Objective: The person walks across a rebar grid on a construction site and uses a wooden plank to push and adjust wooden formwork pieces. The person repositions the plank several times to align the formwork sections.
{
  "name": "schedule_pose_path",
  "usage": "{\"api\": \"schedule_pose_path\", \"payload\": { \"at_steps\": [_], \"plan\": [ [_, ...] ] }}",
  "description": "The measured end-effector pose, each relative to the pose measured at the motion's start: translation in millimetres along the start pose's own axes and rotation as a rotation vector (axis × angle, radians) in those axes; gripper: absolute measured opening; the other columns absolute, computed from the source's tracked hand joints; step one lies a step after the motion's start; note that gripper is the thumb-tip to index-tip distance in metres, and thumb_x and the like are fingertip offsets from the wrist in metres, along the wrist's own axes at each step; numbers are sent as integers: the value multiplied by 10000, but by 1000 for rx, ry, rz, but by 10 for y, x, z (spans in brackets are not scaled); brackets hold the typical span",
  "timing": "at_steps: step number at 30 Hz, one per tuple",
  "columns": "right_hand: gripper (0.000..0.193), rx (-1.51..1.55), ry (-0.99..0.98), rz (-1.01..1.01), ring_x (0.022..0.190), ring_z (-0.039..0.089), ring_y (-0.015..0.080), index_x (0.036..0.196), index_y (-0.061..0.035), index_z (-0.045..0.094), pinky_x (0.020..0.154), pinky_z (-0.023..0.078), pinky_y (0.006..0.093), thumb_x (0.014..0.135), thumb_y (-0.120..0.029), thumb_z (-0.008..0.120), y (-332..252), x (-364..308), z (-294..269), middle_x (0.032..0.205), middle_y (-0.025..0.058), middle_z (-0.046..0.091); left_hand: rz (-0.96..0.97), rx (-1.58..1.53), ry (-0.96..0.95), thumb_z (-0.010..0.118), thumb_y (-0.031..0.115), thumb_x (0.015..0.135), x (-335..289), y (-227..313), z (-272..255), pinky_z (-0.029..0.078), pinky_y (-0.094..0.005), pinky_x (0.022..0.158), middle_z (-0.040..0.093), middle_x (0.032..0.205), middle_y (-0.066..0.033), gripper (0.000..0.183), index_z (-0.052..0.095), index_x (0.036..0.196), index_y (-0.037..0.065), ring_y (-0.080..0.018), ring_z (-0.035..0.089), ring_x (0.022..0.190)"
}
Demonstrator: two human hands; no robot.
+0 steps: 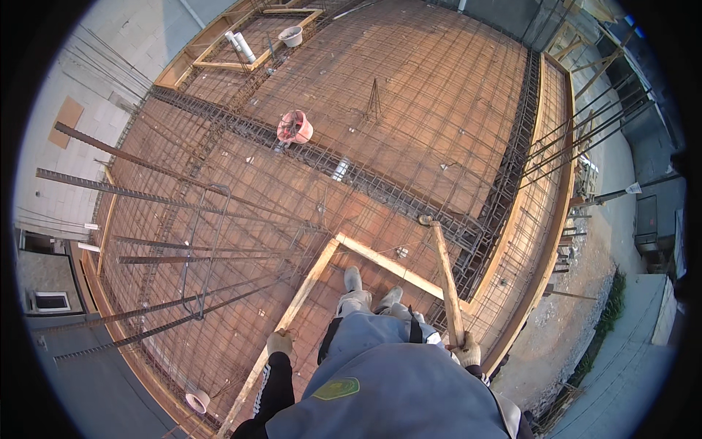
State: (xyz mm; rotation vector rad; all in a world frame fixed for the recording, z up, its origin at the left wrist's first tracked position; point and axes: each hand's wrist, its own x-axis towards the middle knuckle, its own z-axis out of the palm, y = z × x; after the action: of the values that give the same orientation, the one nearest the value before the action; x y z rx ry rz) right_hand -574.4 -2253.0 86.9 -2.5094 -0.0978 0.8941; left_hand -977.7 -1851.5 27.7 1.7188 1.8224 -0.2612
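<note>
My right hand [468, 353], in a pale work glove, is wrapped round the near end of a long wooden handle [447, 282]. The handle slants away from me to a small rounded head at its far end, too small to tell its kind. My left hand [279, 342], gloved too, is closed just beside a wooden board [307, 283]; whatever its fingers hold is too small to make out. That board meets a second board [395, 267] in a corner ahead of my boots [353, 279].
Crossing rebar [431, 95] covers the brown formwork deck. Long thick bars [131, 186] jut up at left. A pink bucket [295, 127] stands by the dark beam cage, a white pipe piece [341, 169] near it. Timber edging [559, 219] borders a drop at right.
</note>
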Motion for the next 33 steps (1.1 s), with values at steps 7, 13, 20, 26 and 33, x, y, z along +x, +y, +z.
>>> {"api": "schedule_pose_path", "payload": {
  "at_steps": [7,13,20,26,33],
  "plan": [
    [654,-68,44,-108,809,746,360,1201,-40,612,713,577,425,694,-320,916,529,41,237,888,217,730,-74,-119,14,681,215,906,42,-360,404,568,-449,785,753,895,-259,221,801,963,38,-373,754,891],
    [675,-70,60,-112,861,757,371,1212,-47,614,725,580,444,700,-352,933,822,46,335,917,208,748,5,-215,57,661,231,898,173,-316,451,568,-445,806,762,911,-240,257,804,1015,53,-372,754,900],
    [680,-88,85,-82,925,763,372,1205,-29,616,758,583,438,691,-327,948,548,-78,217,958,218,760,24,-255,93,668,185,871,245,-66,219,565,-422,770,770,933,-222,246,798,998,19,-329,754,864],
    [726,-133,84,-120,859,766,358,1241,-47,603,737,587,436,695,-387,940,796,73,217,927,202,757,50,-196,116,674,227,881,191,-6,177,563,-454,807,750,931,-265,257,773,999,21,-389,746,898],
    [768,-110,7,-171,881,750,350,1303,-69,585,766,581,437,716,-432,924,1331,412,312,1002,199,743,-1,-182,131,668,252,900,-13,76,176,562,-466,816,750,930,-251,270,787,1040,53,-393,742,910]
  ]
}}
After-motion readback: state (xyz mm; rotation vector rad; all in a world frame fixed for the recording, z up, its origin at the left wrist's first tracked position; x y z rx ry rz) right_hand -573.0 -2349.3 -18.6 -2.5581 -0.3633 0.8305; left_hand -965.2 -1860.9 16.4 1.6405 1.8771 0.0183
